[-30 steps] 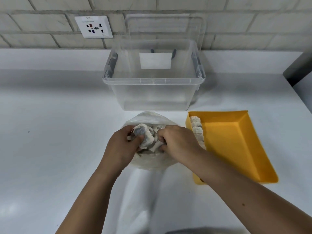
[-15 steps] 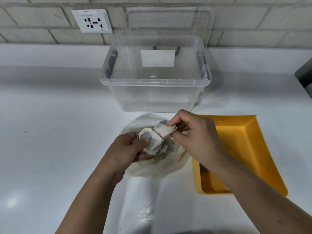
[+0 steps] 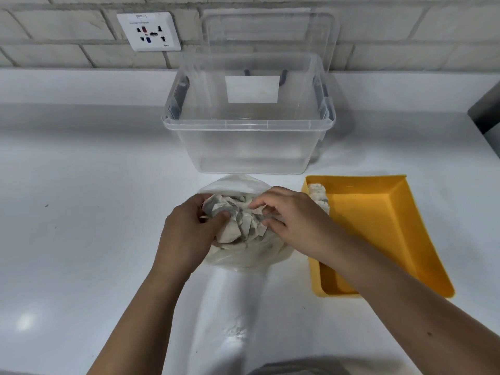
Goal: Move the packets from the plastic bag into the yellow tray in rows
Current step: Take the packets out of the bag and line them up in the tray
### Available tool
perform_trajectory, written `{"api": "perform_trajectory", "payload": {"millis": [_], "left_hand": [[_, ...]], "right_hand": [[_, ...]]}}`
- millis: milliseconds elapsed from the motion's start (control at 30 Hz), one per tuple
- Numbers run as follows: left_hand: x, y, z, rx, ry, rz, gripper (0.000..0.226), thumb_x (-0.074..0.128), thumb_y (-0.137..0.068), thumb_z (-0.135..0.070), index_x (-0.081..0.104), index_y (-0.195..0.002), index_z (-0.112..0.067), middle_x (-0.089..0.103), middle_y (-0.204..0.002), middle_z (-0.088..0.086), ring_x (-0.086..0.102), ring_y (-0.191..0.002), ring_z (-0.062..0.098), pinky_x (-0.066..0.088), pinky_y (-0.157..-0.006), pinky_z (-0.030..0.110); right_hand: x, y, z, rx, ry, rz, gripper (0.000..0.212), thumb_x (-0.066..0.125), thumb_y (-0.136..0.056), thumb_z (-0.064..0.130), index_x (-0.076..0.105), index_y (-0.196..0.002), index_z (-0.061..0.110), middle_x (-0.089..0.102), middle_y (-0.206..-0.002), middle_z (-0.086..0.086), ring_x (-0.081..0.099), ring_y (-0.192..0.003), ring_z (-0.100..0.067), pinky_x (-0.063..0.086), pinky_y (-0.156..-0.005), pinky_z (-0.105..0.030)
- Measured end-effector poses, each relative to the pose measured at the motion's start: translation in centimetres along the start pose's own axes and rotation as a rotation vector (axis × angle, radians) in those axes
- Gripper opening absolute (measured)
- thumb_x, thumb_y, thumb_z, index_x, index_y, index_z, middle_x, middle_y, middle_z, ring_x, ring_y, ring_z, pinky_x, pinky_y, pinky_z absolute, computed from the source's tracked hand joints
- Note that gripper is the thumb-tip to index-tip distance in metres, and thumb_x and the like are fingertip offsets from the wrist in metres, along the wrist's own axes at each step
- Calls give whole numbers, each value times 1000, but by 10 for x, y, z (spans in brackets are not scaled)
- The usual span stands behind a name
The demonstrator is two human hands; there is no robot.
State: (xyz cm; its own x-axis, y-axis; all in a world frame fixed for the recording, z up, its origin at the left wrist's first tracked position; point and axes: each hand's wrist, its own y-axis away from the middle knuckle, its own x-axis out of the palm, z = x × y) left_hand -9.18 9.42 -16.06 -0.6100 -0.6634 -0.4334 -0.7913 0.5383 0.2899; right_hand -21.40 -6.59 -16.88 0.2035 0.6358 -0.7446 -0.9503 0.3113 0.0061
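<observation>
Plastic bag (image 3: 243,255) sits mid-tabletop (image 3: 81,239), just in front of the clear bin (image 3: 249,142), with its mouth open upward. The packets (image 3: 238,220) are heaped loose and crumpled inside it. Yellow tray (image 3: 378,226) lies just right of the bag, toward the tabletop's right edge. A row of packets (image 3: 318,194) runs along the tray's left wall, partly hidden by the right forearm. The rest of the tray floor is bare.

Left hand (image 3: 189,234): fingers curled round the bag's left rim, thumb pressing into the heap. Right hand (image 3: 292,215): fingers curled down into the pile and pinching at packets. Can't tell how many it has, or which one.

Risks, judged from this:
- The packets are tangled and overlapping, so a pinch may lift two or more, or drag a neighbour over the rim onto the tabletop.
- The bag is thin and floppy. If the left hand loosens, the mouth may collapse or the whole bag may lift with the pull.
- The right forearm passes directly over the tray's left wall, so a low sweep across could knock the row out of line.
- The packets look soft and creased, so a hard squeeze may crush or tear one.
- The tray is light and close to the bag, so a bump may skid it toward the right edge.
</observation>
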Motion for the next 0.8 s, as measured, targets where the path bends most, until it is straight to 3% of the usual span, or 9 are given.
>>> {"api": "perform_trajectory", "payload": {"millis": [133, 300, 433, 600, 800], "left_hand": [[2, 4, 0, 66, -120, -59, 24, 71, -85, -21, 70, -107, -29, 75, -88, -11, 70, -82, 12, 54, -74, 30], [2, 2, 2, 53, -119, -45, 26, 72, -84, -18, 70, -109, -27, 75, -90, -10, 71, -84, 12, 55, -80, 34], [2, 3, 1, 50, -119, -37, 26, 72, -85, -17, 70, -109, -24, 74, -90, -8, 69, -85, 13, 50, -73, 29], [-1, 4, 2, 52, -109, -18, 27, 70, -87, -18, 67, -113, -24, 73, -93, -8, 69, -88, 14, 47, -71, 26], [1, 9, 0, 8, 61, 36, 21, 69, -87, -23, 68, -107, -28, 76, -93, -5, 74, -81, 18, 59, -84, 43]], "right_hand": [[12, -15, -4, 14, 169, 77, 30, 60, -90, 6, 68, -116, 18, 65, -113, 1, 60, -102, -18, 50, -88, -32], [24, -30, 2, 85, 342, 77, 27, 68, -85, 37, 70, -105, 19, 63, -106, -1, 60, -99, -22, 47, -77, -32], [38, -37, 5, 104, 434, 65, 29, 71, -82, 42, 69, -101, 20, 58, -103, 0, 61, -97, -24, 47, -74, -33], [28, -28, 7, 121, 300, 27, 7, 73, -82, 30, 69, -83, 24, 59, -97, 5, 62, -90, -18, 41, -67, -27], [-26, 16, 18, 174, -27, -129, 16, 76, -82, 23, 63, -73, 21, 63, -66, 11, 60, -64, -5, 47, -59, -23]]}}
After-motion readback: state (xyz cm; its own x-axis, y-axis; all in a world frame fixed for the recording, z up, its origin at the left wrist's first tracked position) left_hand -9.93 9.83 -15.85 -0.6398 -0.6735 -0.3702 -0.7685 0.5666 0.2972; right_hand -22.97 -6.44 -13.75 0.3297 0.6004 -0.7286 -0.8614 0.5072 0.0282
